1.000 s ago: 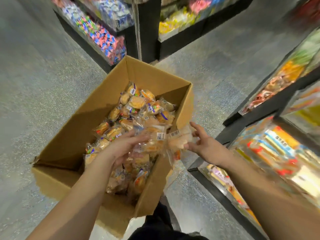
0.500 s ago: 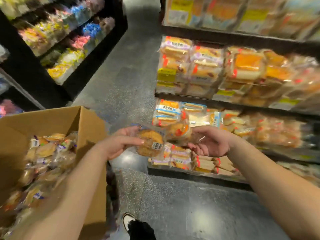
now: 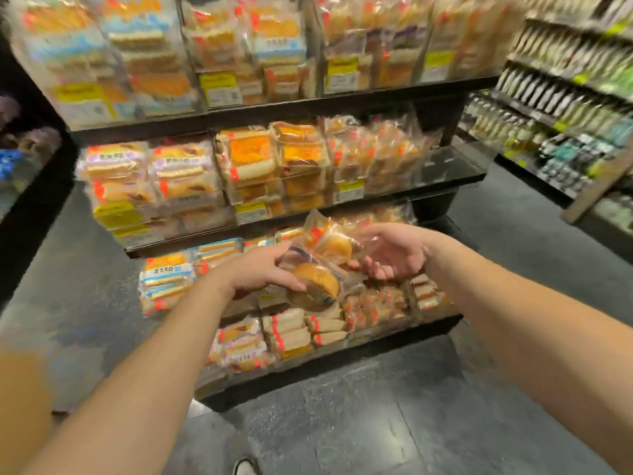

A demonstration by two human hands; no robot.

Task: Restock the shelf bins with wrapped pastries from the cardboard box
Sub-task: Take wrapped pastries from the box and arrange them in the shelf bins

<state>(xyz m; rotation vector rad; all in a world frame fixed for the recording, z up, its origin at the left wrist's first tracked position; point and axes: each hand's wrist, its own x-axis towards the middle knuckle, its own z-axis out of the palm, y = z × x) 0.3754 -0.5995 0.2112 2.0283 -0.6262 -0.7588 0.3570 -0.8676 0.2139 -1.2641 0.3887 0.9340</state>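
Both hands are reaching out in front of the tiered black shelf unit point(image 3: 342, 104), level with its lower tiers. Left hand point(image 3: 260, 269) is gripping a wrapped round pastry point(image 3: 317, 281): fingers on top, thumb side curling round the wrapper's left edge, barcode label showing at the pack's lower right. Right hand point(image 3: 394, 255) is turned palm up, fingers curling loosely under a second wrapped pastry point(image 3: 334, 246); that pack is lying across the fingertips and touching the first pack. Right grip is reading as a light cradle; can't tell how firm, the clear film is blurring the contact. Both packs are hovering over the lower shelf bins point(image 3: 376, 303), not yet in any bin.

Lower bins are holding stacked white sandwich cakes point(image 3: 291, 332) and small red-marked packs point(image 3: 373, 303). Blue-and-white wrapped cakes point(image 3: 168, 279) are sitting to the left of the left hand. Middle tier is carrying orange-labelled bread packs point(image 3: 251, 159) and purple-trimmed packs point(image 3: 116, 166); yellow price tags point(image 3: 251, 209) are lining the shelf edge. Right end of the middle tier is showing bare black shelf behind a clear front panel point(image 3: 448, 169).

A tan blur is sitting at the lower-left frame edge point(image 3: 20, 406), probably the cardboard box; too smeared to confirm. Second shelving run point(image 3: 565, 97) is standing well apart at the right. A shoe tip point(image 3: 245, 467) is showing on the dark floor point(image 3: 376, 423) at the bottom edge.
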